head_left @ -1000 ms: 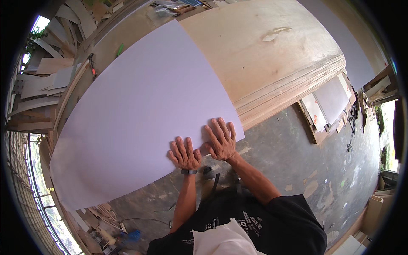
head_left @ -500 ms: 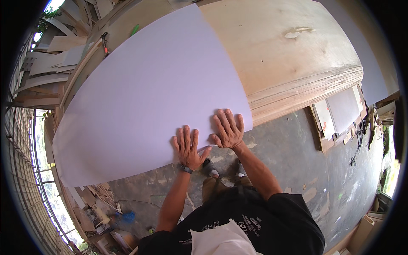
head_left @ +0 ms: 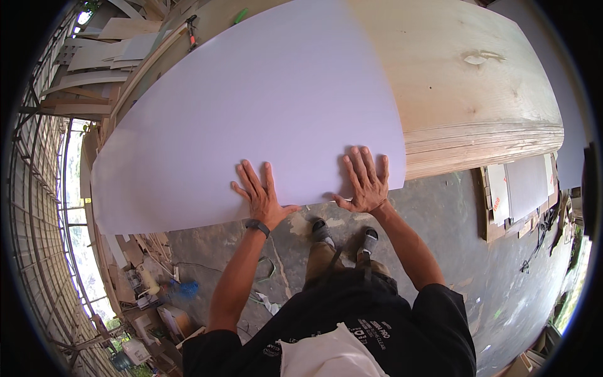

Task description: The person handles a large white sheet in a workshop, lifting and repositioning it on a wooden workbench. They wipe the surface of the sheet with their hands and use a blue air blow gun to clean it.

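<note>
A large white sheet (head_left: 264, 94) lies over the left part of a stack of plywood sheets (head_left: 458, 94). Near its front edge my left hand (head_left: 262, 198) rests flat, fingers spread and thumb out to the right. A dark band circles that wrist. My right hand (head_left: 365, 183) lies flat close to the sheet's front right corner, fingers apart and thumb pointing left along the edge. Neither hand grips anything. Bare plywood with a dark knot mark shows to the right of the sheet.
Beyond the sheet's far left edge lie a red-and-black tool (head_left: 191, 34) and a green object (head_left: 240, 16). Offcuts (head_left: 107, 56) pile up at the far left. Boards (head_left: 521, 188) lean below the stack at right. A blue item (head_left: 186, 289) lies among clutter on the floor (head_left: 427, 220).
My hands have moved apart along the front edge, the left hand sliding left over the sheet. The whole view has shifted, so the sheet and plywood appear farther right.
</note>
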